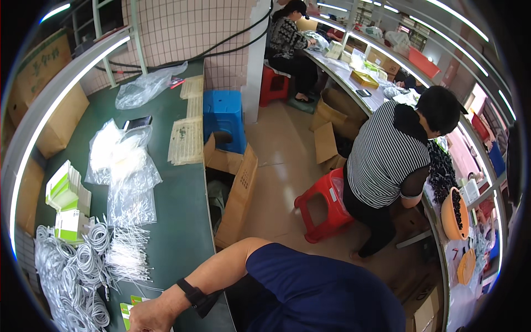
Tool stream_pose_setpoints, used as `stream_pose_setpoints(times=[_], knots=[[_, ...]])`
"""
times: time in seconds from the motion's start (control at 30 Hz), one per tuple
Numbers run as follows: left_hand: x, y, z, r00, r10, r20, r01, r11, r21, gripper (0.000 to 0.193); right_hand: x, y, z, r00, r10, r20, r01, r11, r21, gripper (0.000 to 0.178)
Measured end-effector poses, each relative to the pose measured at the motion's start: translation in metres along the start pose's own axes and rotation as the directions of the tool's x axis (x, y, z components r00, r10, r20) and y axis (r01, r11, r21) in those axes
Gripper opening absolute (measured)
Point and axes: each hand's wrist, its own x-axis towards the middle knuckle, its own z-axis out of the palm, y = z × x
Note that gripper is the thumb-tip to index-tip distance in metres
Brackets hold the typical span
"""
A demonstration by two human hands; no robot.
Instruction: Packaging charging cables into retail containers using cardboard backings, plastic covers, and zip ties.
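Note:
My right hand [150, 316] is at the lower left, over the green table, with a black band [194, 296] on its wrist. Its fingers curl down over a green-and-white card [126, 314]; the fingertips are partly hidden and the lower frame edge cuts the hand off. Just beyond the hand lies a spread of thin white ties [130, 253]. Left of them are coiled light-grey cables [91, 263], some heaped in clear plastic. Stacks of green-and-white cards [67, 187] stand behind the coils. My left hand is out of view.
Clear bags [133, 193], a dark phone [138, 122] and beige sheets [186, 138] lie farther up the table [180, 210]. Beside it stand an open carton [238, 193] and a blue stool [224, 116]. Two people sit at the opposite bench, one on a red stool [326, 205].

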Motion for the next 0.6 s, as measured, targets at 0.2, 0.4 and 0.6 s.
stream_pose_setpoints(times=[0.2, 0.4, 0.6], knots=[[0.006, -0.017, -0.008, 0.997, -0.053, 0.059, 0.056, 0.997, -0.061, 0.022, -0.005, -0.02, -0.001, 0.996, -0.037, -0.079, 0.022, 0.983, -0.18, 0.017], [0.005, -0.02, -0.006, 0.997, 0.015, 0.078, -0.01, 0.998, -0.066, 0.018, -0.012, -0.031, 0.007, 0.958, -0.145, -0.246, 0.117, 0.985, -0.123, 0.014], [0.007, -0.025, -0.008, 0.997, -0.003, 0.071, 0.005, 0.999, -0.035, 0.015, -0.011, -0.023, 0.002, 0.935, -0.234, -0.266, 0.2, 0.969, -0.148, 0.015]])
